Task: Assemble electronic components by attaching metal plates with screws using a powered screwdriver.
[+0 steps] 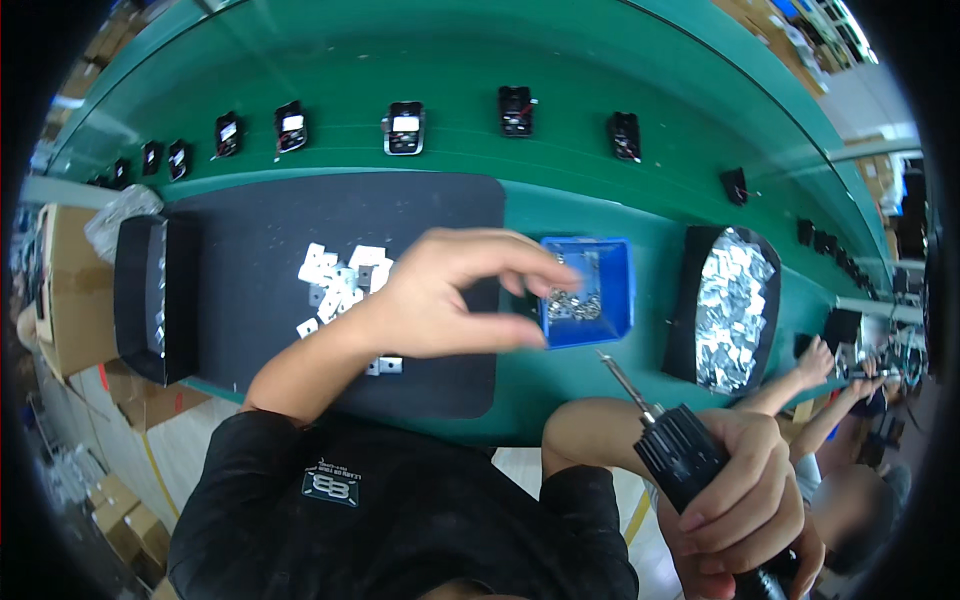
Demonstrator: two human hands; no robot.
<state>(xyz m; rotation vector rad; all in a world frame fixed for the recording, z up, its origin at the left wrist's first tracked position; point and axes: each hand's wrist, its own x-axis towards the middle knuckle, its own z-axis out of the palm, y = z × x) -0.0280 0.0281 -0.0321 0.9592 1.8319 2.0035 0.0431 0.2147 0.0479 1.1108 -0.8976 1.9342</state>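
Observation:
My right hand (745, 500) is wrapped round a black electric screwdriver (680, 450), its thin metal bit pointing up and to the left. Over the left edge of a blue bin (631, 290) reaches my left hand (460, 290), thumb and fingers apart with nothing visible between them. Small shiny metal screws (585, 307) lie in the bin, partly behind the fingertips. Beneath and left of that hand, loose white and silver square plates (340, 292) are scattered on a black mat (250, 240); my hand and forearm hide some of them.
A black box (690, 300) of many silver plates (735, 310) stands at the right. Another black box (180, 300) sits on the left beside a cardboard carton (75, 290). Along the green conveyor belt (455, 60) lie several black device housings (405, 128). Other people's arms (800, 375) show at far right.

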